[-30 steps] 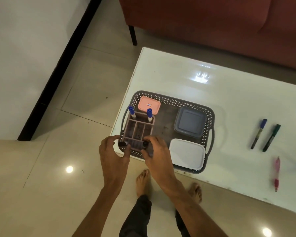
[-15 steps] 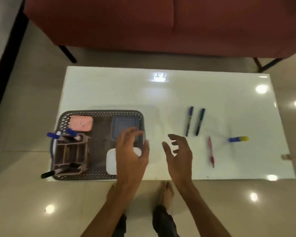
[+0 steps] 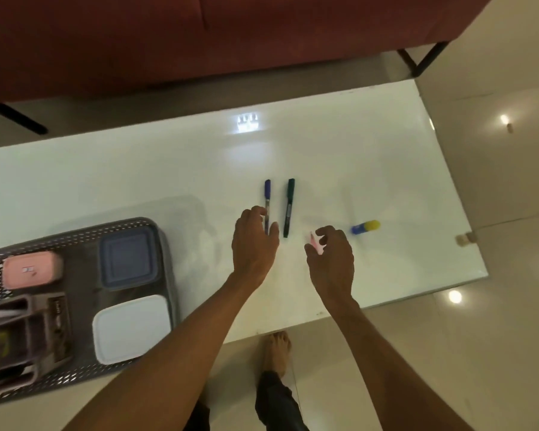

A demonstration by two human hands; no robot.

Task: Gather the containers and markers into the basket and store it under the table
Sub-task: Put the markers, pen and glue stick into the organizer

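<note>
Head view only. White table [image 3: 137, 169] mostly bare across its far half and right end; near edge runs from lower left up to the right corner, floor beyond it on the near and right sides. Red sofa [image 3: 199, 38] sits just past the far edge.

Basket [image 3: 162, 234], grey perforated, sits at the table's left near corner, its near-left part overhanging the near edge and cut off by the frame. Inside: pink container [image 3: 31, 272] far left, blue-lidded container [image 3: 128, 259] far right, white-lidded container [image 3: 131, 328] near right, grey divided organizer [image 3: 22, 334] near left with marker ends poking out.

Left hand [image 3: 252, 241] over the blue marker [image 3: 267, 194], fingers curled narrow around its near end; contact likely, grip not confirmable. Green marker [image 3: 289, 206] lies just right of it, parallel, untouched. Right hand [image 3: 332, 259] loosely curled over the pink pen [image 3: 314, 244], mostly hidden; cannot tell if pinched. Blue-yellow marker [image 3: 365, 227] further right, apart from the hand, near the right end.

Pink lid has a small mark, unreadable. Green marker label unreadable.
</note>
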